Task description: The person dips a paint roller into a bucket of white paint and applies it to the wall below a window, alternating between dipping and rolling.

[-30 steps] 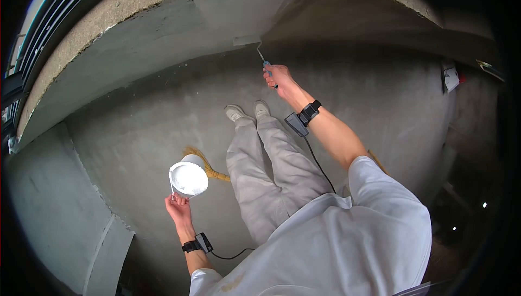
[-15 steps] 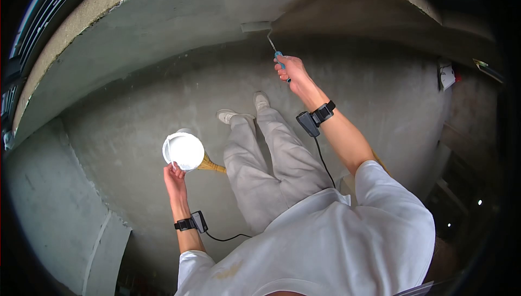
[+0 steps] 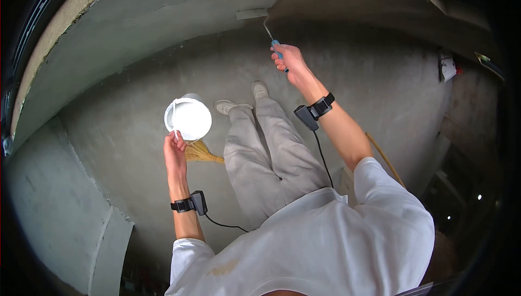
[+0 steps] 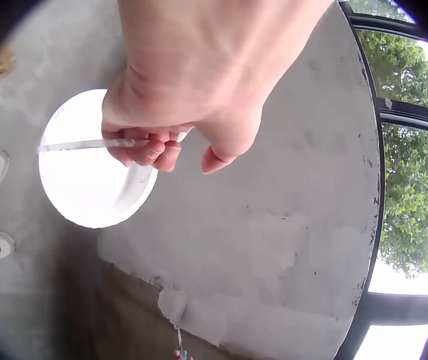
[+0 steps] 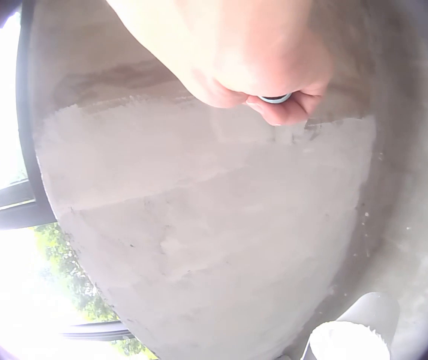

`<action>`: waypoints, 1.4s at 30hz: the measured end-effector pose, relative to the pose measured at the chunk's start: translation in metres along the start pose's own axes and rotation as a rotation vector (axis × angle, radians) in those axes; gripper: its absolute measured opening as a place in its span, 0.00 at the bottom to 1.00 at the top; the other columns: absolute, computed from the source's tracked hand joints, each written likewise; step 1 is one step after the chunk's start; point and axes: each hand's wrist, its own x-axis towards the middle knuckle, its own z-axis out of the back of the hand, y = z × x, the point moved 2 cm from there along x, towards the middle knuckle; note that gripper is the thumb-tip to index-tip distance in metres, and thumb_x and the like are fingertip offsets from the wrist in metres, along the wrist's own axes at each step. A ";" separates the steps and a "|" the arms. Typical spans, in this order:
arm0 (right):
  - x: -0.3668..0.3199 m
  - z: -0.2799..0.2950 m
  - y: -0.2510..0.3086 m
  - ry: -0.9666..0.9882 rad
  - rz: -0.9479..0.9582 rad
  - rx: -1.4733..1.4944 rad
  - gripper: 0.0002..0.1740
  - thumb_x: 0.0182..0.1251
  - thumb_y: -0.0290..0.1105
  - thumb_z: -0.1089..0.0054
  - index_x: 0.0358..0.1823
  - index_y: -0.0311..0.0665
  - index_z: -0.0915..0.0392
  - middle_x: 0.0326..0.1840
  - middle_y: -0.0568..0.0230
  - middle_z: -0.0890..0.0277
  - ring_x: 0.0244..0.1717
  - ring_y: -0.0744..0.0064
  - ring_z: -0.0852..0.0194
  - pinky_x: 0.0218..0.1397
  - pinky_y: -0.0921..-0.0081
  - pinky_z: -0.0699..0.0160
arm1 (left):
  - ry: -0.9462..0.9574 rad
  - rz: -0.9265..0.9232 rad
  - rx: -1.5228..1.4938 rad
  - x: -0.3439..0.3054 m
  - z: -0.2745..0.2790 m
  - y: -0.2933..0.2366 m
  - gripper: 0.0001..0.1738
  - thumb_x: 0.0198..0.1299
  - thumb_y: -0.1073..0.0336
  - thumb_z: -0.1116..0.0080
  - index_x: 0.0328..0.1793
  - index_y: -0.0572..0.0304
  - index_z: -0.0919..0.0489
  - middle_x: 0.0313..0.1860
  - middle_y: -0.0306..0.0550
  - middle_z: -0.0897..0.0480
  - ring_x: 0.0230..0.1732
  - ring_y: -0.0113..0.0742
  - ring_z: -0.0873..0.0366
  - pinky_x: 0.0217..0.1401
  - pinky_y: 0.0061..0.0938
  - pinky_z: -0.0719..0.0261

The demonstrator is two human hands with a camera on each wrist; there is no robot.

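Observation:
My left hand (image 3: 175,152) holds the white strip handle (image 4: 86,145) of a white bucket (image 3: 192,119), fingers curled round it in the left wrist view. White paint (image 5: 349,343) shows inside the bucket in the right wrist view. Toward the wall, my right hand (image 3: 290,61) grips the blue handle (image 3: 278,51) of a paint roller. Its pale roller sleeve (image 3: 252,13) lies against the low part of the wall, at the border between light coated and darker brown surface. In the right wrist view, the hand (image 5: 251,67) hides most of the roller.
A straw broom (image 3: 203,153) lies on the grey floor (image 3: 119,127) near the bucket, left of the person's legs (image 3: 260,155). Windows (image 4: 416,187) run along the wall's top. A white box (image 3: 448,68) stands at the far right.
The head view has tipped downward, so the wall's top edge has mostly left it. The bucket has moved forward, uncovering more broom. The right hand keeps the roller low on the wall.

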 end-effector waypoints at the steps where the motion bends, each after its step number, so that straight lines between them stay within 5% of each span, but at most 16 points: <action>1: 0.000 -0.004 0.008 -0.003 0.014 0.005 0.08 0.70 0.32 0.47 0.39 0.32 0.29 0.26 0.68 0.32 0.19 0.86 0.43 0.17 0.85 0.48 | 0.003 0.005 0.012 0.002 -0.003 0.000 0.11 0.65 0.63 0.51 0.48 0.63 0.30 0.36 0.35 0.25 0.26 0.19 0.41 0.31 0.17 0.40; 14: -0.052 -0.032 0.065 0.013 0.071 -0.011 0.09 0.70 0.34 0.47 0.40 0.34 0.27 0.27 0.70 0.32 0.21 0.88 0.42 0.19 0.87 0.45 | -0.101 0.132 -0.019 -0.005 0.012 0.004 0.08 0.62 0.61 0.50 0.37 0.55 0.30 0.31 0.31 0.28 0.22 0.21 0.43 0.31 0.20 0.37; 19: -0.058 -0.037 0.071 0.016 0.088 -0.010 0.09 0.71 0.35 0.47 0.40 0.35 0.27 0.27 0.71 0.32 0.21 0.88 0.41 0.19 0.87 0.44 | -0.128 0.115 -0.018 -0.001 0.033 0.012 0.10 0.63 0.58 0.49 0.36 0.55 0.31 0.22 0.29 0.38 0.21 0.21 0.45 0.31 0.20 0.38; 21: -0.056 -0.039 0.074 -0.010 0.109 -0.028 0.10 0.72 0.36 0.47 0.41 0.35 0.28 0.26 0.73 0.33 0.20 0.90 0.45 0.18 0.88 0.50 | -0.144 0.115 -0.021 -0.002 0.037 0.011 0.10 0.63 0.58 0.49 0.34 0.54 0.31 0.21 0.29 0.39 0.20 0.21 0.46 0.30 0.20 0.38; 35: 0.050 -0.010 0.027 -0.006 0.055 -0.009 0.10 0.72 0.33 0.49 0.34 0.34 0.30 0.24 0.69 0.32 0.17 0.87 0.43 0.14 0.87 0.46 | -0.063 0.029 -0.067 -0.050 0.032 -0.002 0.10 0.62 0.60 0.51 0.30 0.53 0.30 0.17 0.29 0.40 0.19 0.23 0.44 0.29 0.20 0.39; 42: 0.013 -0.012 0.043 -0.007 0.065 0.003 0.10 0.73 0.33 0.49 0.34 0.36 0.30 0.23 0.71 0.33 0.17 0.87 0.43 0.14 0.88 0.46 | -0.031 0.038 -0.025 -0.055 0.020 -0.009 0.11 0.61 0.57 0.50 0.31 0.53 0.28 0.16 0.29 0.41 0.19 0.23 0.44 0.32 0.21 0.38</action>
